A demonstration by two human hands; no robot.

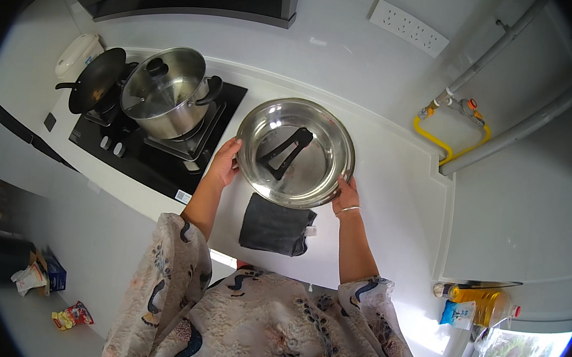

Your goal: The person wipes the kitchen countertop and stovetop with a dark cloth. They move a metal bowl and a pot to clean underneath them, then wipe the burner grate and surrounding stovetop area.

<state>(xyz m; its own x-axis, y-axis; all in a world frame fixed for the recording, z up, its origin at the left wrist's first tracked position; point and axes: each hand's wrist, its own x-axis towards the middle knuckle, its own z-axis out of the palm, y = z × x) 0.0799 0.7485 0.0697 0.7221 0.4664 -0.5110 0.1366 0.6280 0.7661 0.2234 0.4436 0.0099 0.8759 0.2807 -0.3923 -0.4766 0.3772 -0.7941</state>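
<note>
A wide, shiny metal basin [250, 175] is held by its rim between my two hands over the white counter. My left hand [225, 163] grips the left side, its fingers closed on the edge. On the lower right of the rim my right hand [346, 197] is closed too, with a bracelet at the wrist. Inside the basin lies a black bent tool [288, 152] with two arms, perhaps a clip or tongs; its exact kind is unclear. Just below the basin, a folded dark grey cloth [274, 227] rests on the counter.
Left of the basin is a black gas stove [90, 133] bearing a lidded steel pot [168, 115] and a black wok [99, 81]. A yellow gas hose [448, 153] and pipes run along the right wall. An oil bottle [487, 304] stands at lower right.
</note>
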